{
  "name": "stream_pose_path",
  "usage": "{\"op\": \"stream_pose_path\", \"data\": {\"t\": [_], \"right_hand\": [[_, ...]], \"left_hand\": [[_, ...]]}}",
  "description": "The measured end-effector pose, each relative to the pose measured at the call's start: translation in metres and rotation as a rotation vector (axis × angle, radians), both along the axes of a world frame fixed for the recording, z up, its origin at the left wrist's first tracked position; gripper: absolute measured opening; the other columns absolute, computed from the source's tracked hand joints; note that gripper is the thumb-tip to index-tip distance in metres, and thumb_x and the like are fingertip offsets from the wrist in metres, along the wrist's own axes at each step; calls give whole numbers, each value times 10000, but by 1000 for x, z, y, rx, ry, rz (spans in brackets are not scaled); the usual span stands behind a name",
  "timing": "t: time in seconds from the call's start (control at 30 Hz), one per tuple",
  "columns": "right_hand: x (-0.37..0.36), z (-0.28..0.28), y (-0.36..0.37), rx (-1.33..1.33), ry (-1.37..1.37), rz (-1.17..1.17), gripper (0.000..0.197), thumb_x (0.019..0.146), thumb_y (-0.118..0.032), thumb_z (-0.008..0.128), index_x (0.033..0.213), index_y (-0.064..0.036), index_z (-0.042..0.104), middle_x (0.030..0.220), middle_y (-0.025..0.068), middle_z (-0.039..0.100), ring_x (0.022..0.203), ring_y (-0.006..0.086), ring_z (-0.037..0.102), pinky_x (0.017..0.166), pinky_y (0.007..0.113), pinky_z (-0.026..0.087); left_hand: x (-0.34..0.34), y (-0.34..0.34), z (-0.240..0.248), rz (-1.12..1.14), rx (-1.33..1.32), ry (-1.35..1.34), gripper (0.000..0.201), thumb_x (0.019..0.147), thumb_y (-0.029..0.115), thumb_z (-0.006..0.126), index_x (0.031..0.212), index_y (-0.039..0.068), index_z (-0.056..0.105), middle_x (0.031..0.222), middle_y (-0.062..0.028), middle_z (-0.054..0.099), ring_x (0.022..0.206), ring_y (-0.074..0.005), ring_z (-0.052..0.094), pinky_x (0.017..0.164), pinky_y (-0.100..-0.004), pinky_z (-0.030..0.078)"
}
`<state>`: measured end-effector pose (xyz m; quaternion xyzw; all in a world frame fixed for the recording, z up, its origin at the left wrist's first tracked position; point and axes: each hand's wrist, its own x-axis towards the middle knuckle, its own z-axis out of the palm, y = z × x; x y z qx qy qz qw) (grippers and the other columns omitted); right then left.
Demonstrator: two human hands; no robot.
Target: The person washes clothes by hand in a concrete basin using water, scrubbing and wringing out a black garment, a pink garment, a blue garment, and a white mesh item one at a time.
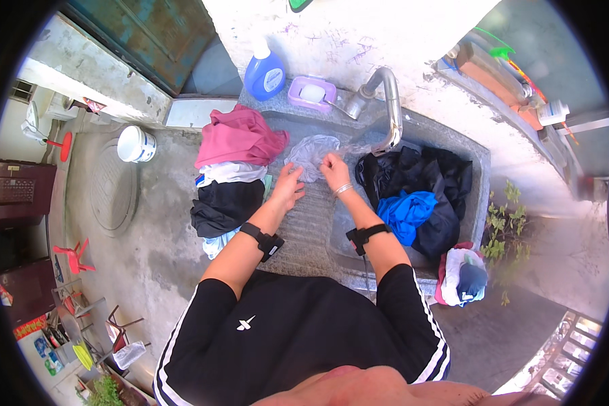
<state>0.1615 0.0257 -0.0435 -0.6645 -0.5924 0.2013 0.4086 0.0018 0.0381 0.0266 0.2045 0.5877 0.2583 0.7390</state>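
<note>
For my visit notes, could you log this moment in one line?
left hand: open, beside pale cloth | right hand: curled, at pale cloth | blue garment: on dark clothes

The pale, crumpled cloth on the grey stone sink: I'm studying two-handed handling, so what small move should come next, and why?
Perhaps bring the bare left hand onto the pale, crumpled cloth to steady it: that hand is open beside it and seems to hold nothing, while the bare right hand curls at the cloth's right edge.

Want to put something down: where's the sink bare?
Bare: the near part of the ribbed washboard, between the black cloth at left and the basin. Crowded: the far end, with whitish cloth; the basin, heaped with dark clothes.
</note>
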Motion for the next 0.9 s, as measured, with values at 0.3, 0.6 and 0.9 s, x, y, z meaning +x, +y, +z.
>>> {"op": "stream_pose_path", "data": {"t": [0.3, 0.6, 0.9], "right_hand": [[-55, 78, -22, 105, -112, 55, 107, 763, -183, 461, 803, -85, 470, 664, 138, 560, 616, 311, 565, 552, 407, 443], [67, -13, 23, 1, 219, -564, 295, 822, -254, 509, 1038, -53, 518, 877, 229, 594, 813, 385, 574, 719, 421, 458], [9, 20, -2, -290, 258, 10, 276, 705, -278, 572, 749, -5, 557, 679, 112, 556, 656, 133, 531, 561, 301, 413]], "left_hand": [[5, 6, -40, -21, -274, -756, 419, 842, 414, 503, 1060, 56, 505, 1016, -79, 587, 877, -201, 589, 761, -369, 482], [5, 16, 13, 57, -44, -231, 563, 821, 376, 568, 1250, 167, 269, 1253, -154, 277, 1110, -387, 364, 850, -550, 385], [16, 9, 1, 42, -170, -197, 603, 818, 431, 545, 1302, 227, 250, 1336, -197, 209, 1131, -406, 350, 854, -575, 361]]}}
